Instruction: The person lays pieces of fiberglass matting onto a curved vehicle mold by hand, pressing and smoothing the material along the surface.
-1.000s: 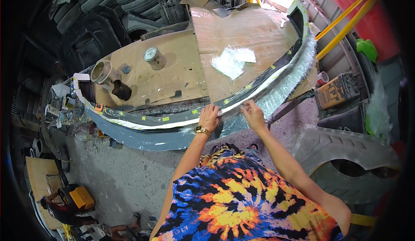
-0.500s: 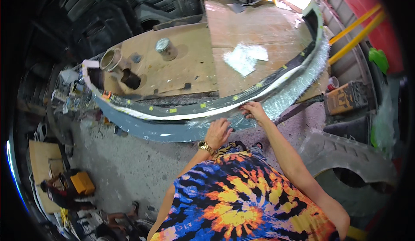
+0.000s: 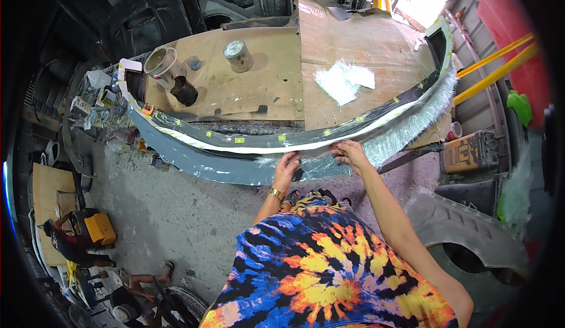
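Note:
A long curved grey car bumper [image 3: 176,156] lies along the near edge of the cardboard-covered table, with a white strip and small yellow tape pieces along it. A glossy, frayed sheet of fibreglass mat [image 3: 406,129] drapes over its right half. My left hand [image 3: 285,172], with a gold watch on the wrist, pinches the mat's left part near the white strip. To its right, my right hand [image 3: 353,154] pinches the mat's upper edge between thumb and fingers. Both hands partly hide the bumper's face there.
On the cardboard [image 3: 265,86] stand a tin can [image 3: 238,57] and a stained bucket [image 3: 161,63]; a loose white fibreglass piece [image 3: 344,82] lies right of them. A grey panel [image 3: 465,228] rests at my right. Two people [image 3: 70,237] are at lower left. Yellow bars [image 3: 497,72] slant at far right.
My left hand has risen from below the bumper's edge to the mat by the white strip, its fingers now closing there. My right hand stays at the mat's edge. The view has shifted slightly.

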